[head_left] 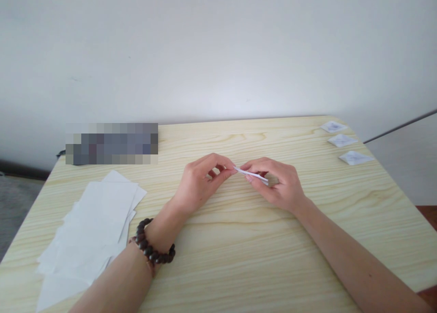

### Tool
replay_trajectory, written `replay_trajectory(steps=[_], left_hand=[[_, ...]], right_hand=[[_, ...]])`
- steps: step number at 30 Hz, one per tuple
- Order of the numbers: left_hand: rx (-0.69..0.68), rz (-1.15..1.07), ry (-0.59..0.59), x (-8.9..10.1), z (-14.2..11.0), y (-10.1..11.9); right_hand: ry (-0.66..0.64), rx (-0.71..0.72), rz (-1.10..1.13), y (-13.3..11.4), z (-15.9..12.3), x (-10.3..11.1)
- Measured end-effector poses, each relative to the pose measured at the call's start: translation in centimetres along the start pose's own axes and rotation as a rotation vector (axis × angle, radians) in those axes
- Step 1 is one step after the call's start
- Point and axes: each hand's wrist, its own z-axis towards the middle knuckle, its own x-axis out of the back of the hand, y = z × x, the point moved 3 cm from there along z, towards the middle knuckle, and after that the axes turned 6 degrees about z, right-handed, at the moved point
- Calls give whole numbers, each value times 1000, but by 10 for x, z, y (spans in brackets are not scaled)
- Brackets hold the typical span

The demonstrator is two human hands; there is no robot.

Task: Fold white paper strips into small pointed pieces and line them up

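Between my two hands, above the middle of the table, is a narrow strip of folded white paper (254, 174). The fingertips of my left hand (205, 178) pinch its pointed left end. My right hand (275, 181) grips it nearer the wider right end, thumb below and fingers on the far side. Several layers show at that right end, which tilts slightly down. Fingers hide part of the paper.
A loose pile of white paper sheets (92, 222) lies at the left of the wood-grain table (218, 267). Three folded paper boats (356, 157) stand in a row at the far right. A blurred-out dark object (112, 144) sits at the back left, near the wall (218, 53).
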Motion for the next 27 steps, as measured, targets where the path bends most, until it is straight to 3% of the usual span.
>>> replay_trajectory(steps=[16, 23, 27], left_hand=[[-75, 40, 0, 0, 0, -2], [-74, 48, -53, -2, 0, -1], [-16, 36, -9, -2, -1, -3]], right_hand=[[44, 68, 26, -1, 1, 2], [31, 100, -27, -4, 2, 2], [16, 69, -52, -2, 2, 1]])
